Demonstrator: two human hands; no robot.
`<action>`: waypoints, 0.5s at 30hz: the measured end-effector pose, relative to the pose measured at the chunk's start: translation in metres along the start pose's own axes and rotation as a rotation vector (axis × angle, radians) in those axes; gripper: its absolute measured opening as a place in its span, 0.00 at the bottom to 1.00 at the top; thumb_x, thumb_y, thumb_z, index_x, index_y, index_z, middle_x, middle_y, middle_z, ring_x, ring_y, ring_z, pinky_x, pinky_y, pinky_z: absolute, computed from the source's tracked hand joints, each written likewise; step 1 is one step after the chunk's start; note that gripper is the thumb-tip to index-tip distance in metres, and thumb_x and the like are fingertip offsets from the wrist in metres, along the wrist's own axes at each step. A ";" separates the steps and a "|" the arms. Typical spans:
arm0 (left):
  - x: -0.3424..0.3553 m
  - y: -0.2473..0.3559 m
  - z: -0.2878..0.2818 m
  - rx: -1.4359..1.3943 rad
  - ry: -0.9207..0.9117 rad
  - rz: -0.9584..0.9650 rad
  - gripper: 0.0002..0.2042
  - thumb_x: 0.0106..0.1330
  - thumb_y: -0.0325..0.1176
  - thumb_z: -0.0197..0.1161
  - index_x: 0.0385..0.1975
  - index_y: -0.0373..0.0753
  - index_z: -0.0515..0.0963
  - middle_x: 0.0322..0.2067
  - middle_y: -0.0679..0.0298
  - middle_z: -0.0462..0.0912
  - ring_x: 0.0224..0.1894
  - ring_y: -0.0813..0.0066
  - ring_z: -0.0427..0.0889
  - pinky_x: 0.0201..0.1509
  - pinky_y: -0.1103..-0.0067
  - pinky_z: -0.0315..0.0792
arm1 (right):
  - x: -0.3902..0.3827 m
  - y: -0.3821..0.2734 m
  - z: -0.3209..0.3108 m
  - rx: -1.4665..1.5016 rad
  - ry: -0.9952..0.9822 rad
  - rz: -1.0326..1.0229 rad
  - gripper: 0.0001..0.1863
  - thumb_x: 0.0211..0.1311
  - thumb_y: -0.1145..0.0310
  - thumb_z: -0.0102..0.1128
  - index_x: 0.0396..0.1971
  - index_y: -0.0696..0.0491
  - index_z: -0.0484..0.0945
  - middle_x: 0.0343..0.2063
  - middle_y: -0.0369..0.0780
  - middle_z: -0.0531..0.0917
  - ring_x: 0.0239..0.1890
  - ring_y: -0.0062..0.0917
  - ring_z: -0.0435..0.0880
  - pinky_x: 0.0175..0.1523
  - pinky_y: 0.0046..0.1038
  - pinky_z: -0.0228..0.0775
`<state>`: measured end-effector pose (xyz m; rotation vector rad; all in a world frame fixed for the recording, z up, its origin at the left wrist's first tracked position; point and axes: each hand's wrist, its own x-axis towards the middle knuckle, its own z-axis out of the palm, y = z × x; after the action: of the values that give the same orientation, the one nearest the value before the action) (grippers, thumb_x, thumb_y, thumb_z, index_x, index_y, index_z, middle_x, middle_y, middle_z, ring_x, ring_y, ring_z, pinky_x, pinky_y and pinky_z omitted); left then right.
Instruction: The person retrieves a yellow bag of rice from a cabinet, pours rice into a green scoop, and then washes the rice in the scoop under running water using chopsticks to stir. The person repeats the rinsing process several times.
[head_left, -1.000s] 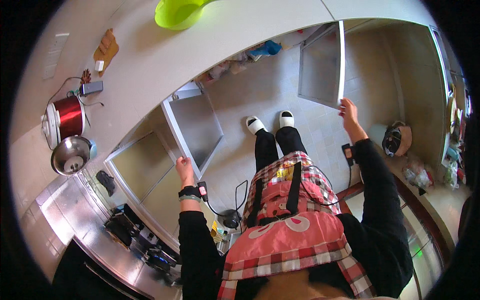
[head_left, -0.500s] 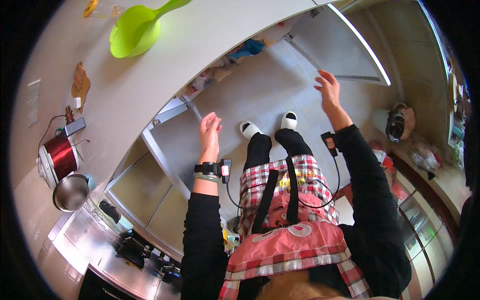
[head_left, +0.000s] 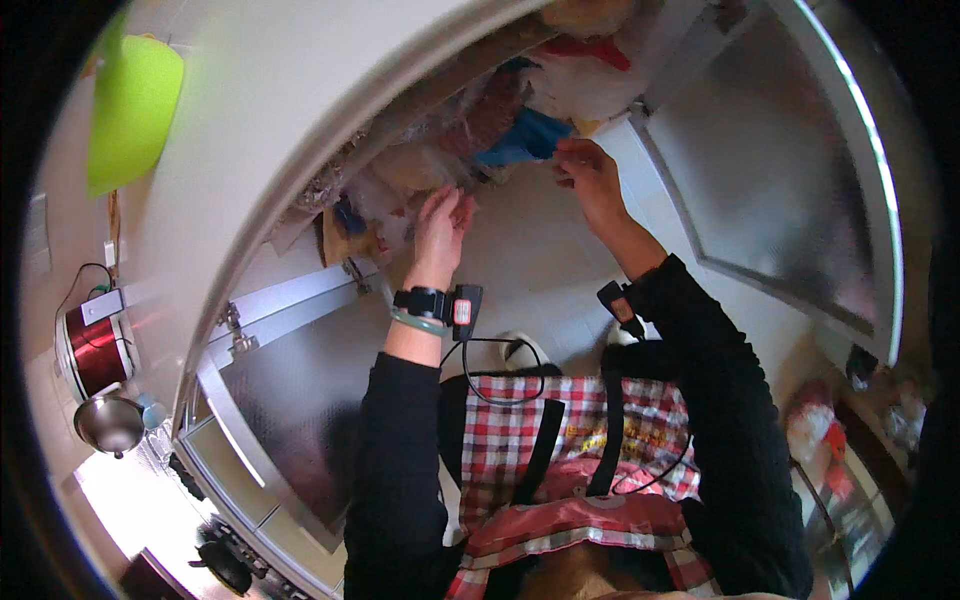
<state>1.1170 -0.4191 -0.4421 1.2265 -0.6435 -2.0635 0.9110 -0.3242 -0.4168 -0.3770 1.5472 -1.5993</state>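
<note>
Bench (head_left: 270,120): pale top curves across the upper left; below its edge an open cupboard (head_left: 470,130) packed with bags and packets. Two frosted-glass doors stand swung open: right door (head_left: 790,170) at upper right, left door (head_left: 290,390) at lower left. Floor (head_left: 530,260), pale tile, visible between them. Person stands bent toward the opening in black sleeves and a red-checked apron (head_left: 570,450). On the bench: green bowl (head_left: 130,105) at far left; lower left, a red pot (head_left: 95,350) with a steel bowl (head_left: 108,422) just beside it. Inside the cupboard: blue bag (head_left: 525,140) right of centre, whitish bags (head_left: 400,175) left of it, red wrapper (head_left: 590,48) near the top; contents otherwise too blurred to sort. Left hand (head_left: 440,222): fingers extended and loosely apart, tips touching the whitish bags at the cupboard mouth, not closed on anything; watch and bangle on the wrist. Right hand (head_left: 588,175): fingers pinched together at the lower edge of the blue bag; whether the bag is actually gripped, cannot tell. Progress, judged: doors opened, both hands at the contents; nothing lifted clear of the cupboard, so sorting or retrieval appears barely begun.
</note>
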 end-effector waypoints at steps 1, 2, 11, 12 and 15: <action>0.020 0.003 0.003 -0.027 0.035 0.013 0.12 0.61 0.27 0.58 0.44 0.39 0.70 0.38 0.65 0.75 0.38 0.74 0.77 0.35 0.81 0.71 | 0.012 0.010 -0.002 -0.020 -0.049 -0.044 0.11 0.58 0.70 0.53 0.41 0.54 0.74 0.33 0.36 0.79 0.33 0.22 0.77 0.38 0.25 0.69; 0.042 0.006 0.008 -0.042 0.073 0.066 0.18 0.60 0.26 0.59 0.50 0.41 0.67 0.38 0.63 0.75 0.36 0.74 0.77 0.32 0.81 0.72 | 0.025 0.020 -0.003 -0.039 -0.101 -0.089 0.11 0.58 0.69 0.54 0.40 0.54 0.74 0.33 0.36 0.79 0.32 0.21 0.77 0.37 0.24 0.69; 0.128 -0.011 0.010 0.237 0.113 0.401 0.32 0.52 0.28 0.65 0.58 0.42 0.61 0.41 0.60 0.74 0.37 0.72 0.76 0.33 0.78 0.72 | 0.075 0.081 0.004 -0.127 -0.169 -0.147 0.12 0.56 0.69 0.57 0.41 0.52 0.75 0.30 0.35 0.79 0.27 0.20 0.77 0.31 0.22 0.68; 0.131 -0.014 0.005 0.272 0.103 0.456 0.31 0.52 0.29 0.66 0.58 0.41 0.62 0.42 0.60 0.75 0.38 0.72 0.75 0.35 0.78 0.72 | 0.075 0.082 0.006 -0.105 -0.181 -0.116 0.12 0.56 0.70 0.58 0.41 0.52 0.75 0.30 0.35 0.80 0.27 0.20 0.77 0.31 0.22 0.68; 0.136 -0.020 -0.009 0.482 0.131 0.580 0.27 0.54 0.32 0.66 0.55 0.41 0.65 0.43 0.61 0.74 0.38 0.74 0.74 0.35 0.78 0.71 | 0.076 0.079 0.009 -0.053 -0.230 -0.089 0.12 0.56 0.70 0.57 0.42 0.52 0.75 0.33 0.35 0.80 0.30 0.20 0.78 0.33 0.22 0.68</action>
<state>1.0712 -0.5071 -0.5382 1.2235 -1.3084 -1.3752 0.9010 -0.3753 -0.5142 -0.6446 1.4154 -1.5254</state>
